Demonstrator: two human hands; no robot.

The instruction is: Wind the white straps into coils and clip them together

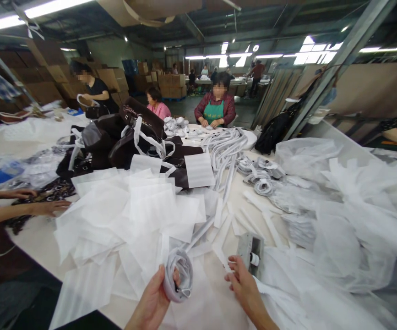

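A coiled pale grey strap (177, 277) with a metal clip at its lower edge is held upright in my left hand (155, 293); the fingers wrap around its left side, with one tip inside the coil. My right hand (244, 288) is to the right with fingers apart and slightly bent. Its fingertips are close to the lower end of a white strip (220, 255); whether they touch it I cannot tell. Just beyond that hand stands a grey metal box (244, 250) with a white roll at its side. White foam sheets (153, 201) lie piled beyond my left hand.
Dark brown bags (116, 137) are heaped at the table's middle. Long grey straps (224, 151) and coiled straps (263, 183) lie farther right. Clear plastic bags (352, 243) cover the right side. A co-worker's hands (52, 207) reach in at left; a person in a green apron (214, 112) works opposite.
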